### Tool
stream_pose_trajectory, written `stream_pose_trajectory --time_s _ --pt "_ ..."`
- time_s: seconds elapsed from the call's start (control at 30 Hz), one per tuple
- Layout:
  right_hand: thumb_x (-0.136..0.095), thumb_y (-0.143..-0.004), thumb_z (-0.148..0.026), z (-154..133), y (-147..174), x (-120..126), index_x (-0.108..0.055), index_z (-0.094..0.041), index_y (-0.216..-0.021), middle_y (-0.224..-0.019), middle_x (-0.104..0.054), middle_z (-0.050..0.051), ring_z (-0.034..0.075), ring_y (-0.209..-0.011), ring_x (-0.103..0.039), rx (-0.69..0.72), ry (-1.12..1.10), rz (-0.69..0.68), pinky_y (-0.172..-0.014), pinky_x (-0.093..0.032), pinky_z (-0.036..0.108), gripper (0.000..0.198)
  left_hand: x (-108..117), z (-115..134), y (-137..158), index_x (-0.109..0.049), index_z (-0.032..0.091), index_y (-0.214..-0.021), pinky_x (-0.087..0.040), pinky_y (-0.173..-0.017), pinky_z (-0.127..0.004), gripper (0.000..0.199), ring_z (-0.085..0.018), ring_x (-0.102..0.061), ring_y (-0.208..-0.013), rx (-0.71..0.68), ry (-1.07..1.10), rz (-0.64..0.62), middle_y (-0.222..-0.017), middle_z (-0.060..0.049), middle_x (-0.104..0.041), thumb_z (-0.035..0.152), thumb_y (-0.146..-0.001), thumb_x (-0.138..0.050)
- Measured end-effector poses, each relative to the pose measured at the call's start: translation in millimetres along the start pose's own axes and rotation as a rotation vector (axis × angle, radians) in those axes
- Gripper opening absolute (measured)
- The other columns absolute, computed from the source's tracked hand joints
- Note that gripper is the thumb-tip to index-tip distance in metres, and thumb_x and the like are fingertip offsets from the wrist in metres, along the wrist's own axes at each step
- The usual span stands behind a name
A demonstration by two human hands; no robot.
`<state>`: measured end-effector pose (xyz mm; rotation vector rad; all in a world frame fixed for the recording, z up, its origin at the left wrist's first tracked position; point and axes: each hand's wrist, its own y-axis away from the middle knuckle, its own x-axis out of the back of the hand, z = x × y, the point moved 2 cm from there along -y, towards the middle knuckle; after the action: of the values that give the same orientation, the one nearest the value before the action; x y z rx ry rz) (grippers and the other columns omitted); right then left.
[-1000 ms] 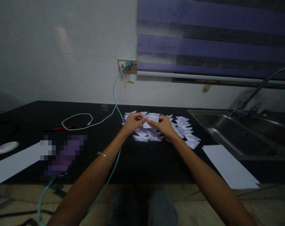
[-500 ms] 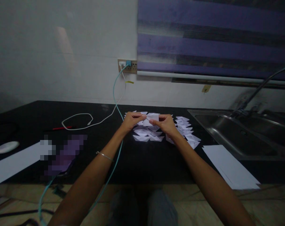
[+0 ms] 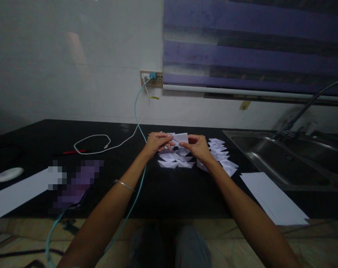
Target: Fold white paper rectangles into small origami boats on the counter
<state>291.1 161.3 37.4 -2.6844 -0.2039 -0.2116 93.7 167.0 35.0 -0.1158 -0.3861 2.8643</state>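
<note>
Between my two hands is a small folded piece of white paper (image 3: 181, 139), held up over the dark counter. My left hand (image 3: 157, 143) pinches its left edge with thumb and fingers. On the other side my right hand (image 3: 197, 146) grips it, thumb on the near face and fingers behind. Below and beyond the hands lie several folded paper boats (image 3: 169, 163) in rows, partly hidden by the hands. More paper boats (image 3: 220, 152) are lined up to the right of my right hand.
White sheets (image 3: 272, 197) lie at the right, near a steel sink (image 3: 283, 160) with a faucet (image 3: 308, 104). On the left are a white paper strip (image 3: 21, 190), a blurred phone (image 3: 76, 193), a red pen (image 3: 71, 152) and a white cable (image 3: 92, 153). A teal cable (image 3: 138, 197) crosses the counter.
The paper between my hands has changed from a broader square face to a narrower, tilted shape. My left fingers have shifted slightly on it. The surrounding things are unmoved.
</note>
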Motion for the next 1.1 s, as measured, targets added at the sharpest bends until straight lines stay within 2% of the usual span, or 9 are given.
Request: stream_pose_trajectory --time_s 0.17,0.23,0.37,0.47,0.6,0.7,0.8,0.9,1.1 --pt "-0.075 -0.074 -0.038 -4 0 2 -0.078 -0.018 -0.085 -0.083 -0.073 0.005 0.020 -0.078 -0.064 0.128 0.124 0.084 -0.071 -0.049 0.032 0.023 -2 0 0 -0.073 0.011 -0.094 -0.037 -0.034 -0.016 0.041 -0.019 -0.072 -0.065 -0.031 0.006 -0.003 -0.092 -0.016 -0.076 0.046 -0.074 -0.077" --pt "-0.075 -0.074 -0.039 -7 0 1 -0.077 -0.019 -0.081 -0.077 -0.070 0.004 0.018 -0.074 -0.060 0.170 0.172 0.131 -0.068 -0.046 0.031 0.021 -2 0 0 -0.072 0.012 -0.094 -0.040 -0.035 -0.016 0.039 -0.021 -0.074 -0.072 -0.040 0.013 -0.001 -0.097 -0.017 -0.076 0.046 -0.075 -0.076" --pt "-0.073 -0.076 -0.041 -12 4 -3 -0.077 -0.018 -0.081 -0.064 -0.064 0.000 0.013 -0.057 -0.051 0.113 0.111 0.152 -0.056 -0.040 0.028 0.024 -2 0 0 -0.072 0.012 -0.092 -0.046 -0.040 -0.017 0.037 -0.021 -0.074 -0.078 -0.066 0.010 -0.003 -0.097 -0.017 -0.076 0.045 -0.077 -0.075" --pt "-0.072 -0.078 -0.044 -17 7 -6 -0.076 -0.018 -0.080 -0.061 -0.063 0.000 0.013 -0.054 -0.052 0.095 0.063 0.126 -0.053 -0.041 0.027 0.027 0 0 1 -0.071 0.012 -0.091 -0.048 -0.042 -0.018 0.037 -0.020 -0.073 -0.076 -0.073 0.006 0.007 -0.093 -0.016 -0.076 0.047 -0.078 -0.074" --pt "-0.072 -0.077 -0.047 -19 8 -10 -0.075 -0.019 -0.089 -0.075 -0.070 0.004 0.016 -0.062 -0.062 0.057 -0.042 0.066 -0.057 -0.051 0.030 0.031 0 0 0 -0.068 0.014 -0.092 -0.050 -0.044 -0.019 0.037 -0.019 -0.072 -0.073 -0.088 -0.020 0.010 -0.088 -0.012 -0.076 0.047 -0.076 -0.075" --pt "-0.072 -0.077 -0.047 -14 7 -11 -0.074 -0.020 -0.090 -0.080 -0.072 0.005 0.019 -0.069 -0.066 0.065 -0.032 0.044 -0.059 -0.055 0.032 0.031 -1 0 -1 -0.066 0.015 -0.087 -0.051 -0.046 -0.019 0.036 -0.018 -0.071 -0.072 -0.129 -0.060 0.006 -0.082 -0.009 -0.075 0.048 -0.076 -0.075" --pt "-0.071 -0.079 -0.045 -9 8 -11 -0.074 -0.020 -0.086 -0.081 -0.072 0.006 0.021 -0.075 -0.067 0.150 0.058 0.100 -0.065 -0.057 0.034 0.027 -3 1 -2 -0.064 0.015 -0.083 -0.050 -0.045 -0.020 0.035 -0.016 -0.069 -0.067 -0.171 -0.072 0.011 -0.078 -0.007 -0.073 0.047 -0.075 -0.075" --pt "-0.070 -0.081 -0.043 -8 11 -11 -0.075 -0.020 -0.091 -0.085 -0.073 0.006 0.021 -0.076 -0.067 0.201 0.101 0.174 -0.070 -0.057 0.036 0.026 -5 3 -1 -0.062 0.016 -0.086 -0.049 -0.045 -0.020 0.033 -0.014 -0.067 -0.062 -0.193 -0.060 0.056 -0.076 -0.005 -0.070 0.044 -0.074 -0.076" --pt "-0.071 -0.079 -0.042 -12 13 -15 -0.071 -0.019 -0.083 -0.082 -0.072 0.006 0.021 -0.074 -0.068 0.164 0.040 0.167 -0.069 -0.057 0.034 0.023 -11 9 4 -0.061 0.017 -0.090 -0.046 -0.045 -0.020 0.029 -0.014 -0.065 -0.057 -0.206 -0.092 0.161 -0.068 -0.001 -0.066 0.039 -0.076 -0.074"
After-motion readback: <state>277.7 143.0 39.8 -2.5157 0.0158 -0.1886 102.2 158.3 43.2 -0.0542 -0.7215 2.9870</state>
